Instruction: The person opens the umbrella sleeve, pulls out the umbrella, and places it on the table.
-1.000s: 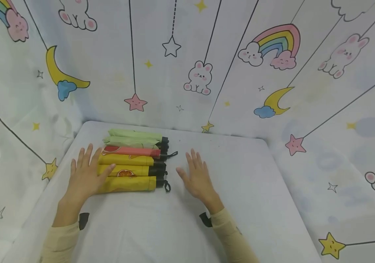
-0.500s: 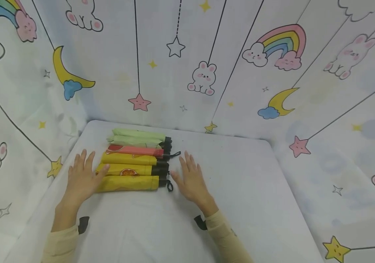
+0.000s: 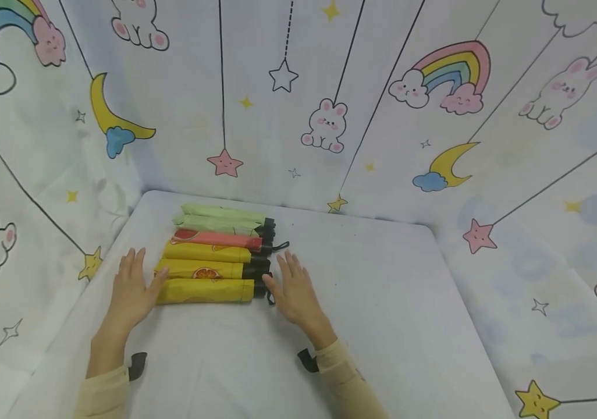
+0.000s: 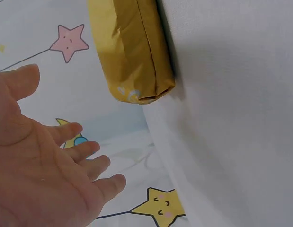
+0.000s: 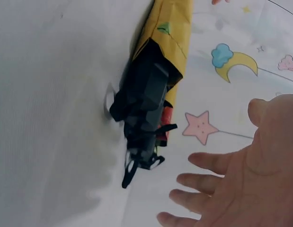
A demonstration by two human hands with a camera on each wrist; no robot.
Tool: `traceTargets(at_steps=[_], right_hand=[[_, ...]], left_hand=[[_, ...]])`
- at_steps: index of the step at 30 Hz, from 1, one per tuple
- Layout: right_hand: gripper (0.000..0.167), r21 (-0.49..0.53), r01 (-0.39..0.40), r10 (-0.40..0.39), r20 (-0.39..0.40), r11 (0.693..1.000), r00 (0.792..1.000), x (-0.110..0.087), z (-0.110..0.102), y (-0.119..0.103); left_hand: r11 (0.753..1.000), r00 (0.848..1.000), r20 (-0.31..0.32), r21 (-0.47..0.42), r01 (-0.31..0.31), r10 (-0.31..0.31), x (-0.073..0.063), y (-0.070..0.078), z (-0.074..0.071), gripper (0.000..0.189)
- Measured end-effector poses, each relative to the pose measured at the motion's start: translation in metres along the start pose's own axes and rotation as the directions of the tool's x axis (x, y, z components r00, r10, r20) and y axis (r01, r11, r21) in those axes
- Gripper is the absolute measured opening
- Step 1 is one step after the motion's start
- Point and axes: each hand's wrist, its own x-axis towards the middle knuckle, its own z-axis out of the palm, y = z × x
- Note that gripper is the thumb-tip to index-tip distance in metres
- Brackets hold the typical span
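Note:
Several folded umbrellas in fabric sleeves lie side by side on the white table. Nearest is a yellow umbrella (image 3: 204, 291), then come two more yellow ones, a red umbrella (image 3: 217, 239) and two light green umbrellas (image 3: 220, 223). Their black handles point right, as the right wrist view shows with the handle (image 5: 146, 90). My left hand (image 3: 132, 298) is at the sleeves' left ends, fingers extended, holding nothing. Beside the handle ends, my right hand (image 3: 297, 295) has its fingers straight, partly covering a strap loop. Whether either hand touches an umbrella cannot be told from the head view.
The white table (image 3: 382, 302) has rounded far corners and meets a cloth backdrop (image 3: 183, 116) printed with stars, moons, rabbits and rainbows. This backdrop rises behind and along both sides. A dark band piece (image 3: 138, 365) juts from the left wrist.
My right hand has moved left, closer to the umbrella handles. My left hand has drawn slightly back toward me at the sleeve ends. The umbrellas keep their row; the head view has shifted a little.

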Motion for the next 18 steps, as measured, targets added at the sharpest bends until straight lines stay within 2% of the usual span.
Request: traceTargets(at_steps=[6, 10, 15, 18], right_hand=[[0.088, 0.030, -0.055, 0.054, 0.025, 0.998, 0.998, 0.003, 0.007, -0.008], [0.088, 0.034, -0.110, 0.109, 0.031, 0.993, 0.994, 0.005, 0.008, -0.014], [0.077, 0.053, -0.200, 0.200, 0.013, 0.978, 0.980, 0.006, 0.008, -0.018], [0.069, 0.082, -0.230, 0.231, -0.001, 0.970, 0.973, 0.008, 0.010, -0.018]], left_hand=[[0.995, 0.997, -0.020, -0.075, 0.070, -0.072, -0.003, -0.002, 0.001, 0.083], [0.981, 0.990, -0.011, -0.130, 0.140, -0.143, -0.006, -0.001, 0.002, 0.083], [0.962, 0.981, 0.000, -0.197, 0.191, -0.195, -0.010, -0.001, 0.006, 0.082], [0.944, 0.975, -0.015, -0.254, 0.210, -0.221, -0.012, -0.001, 0.010, 0.080]])
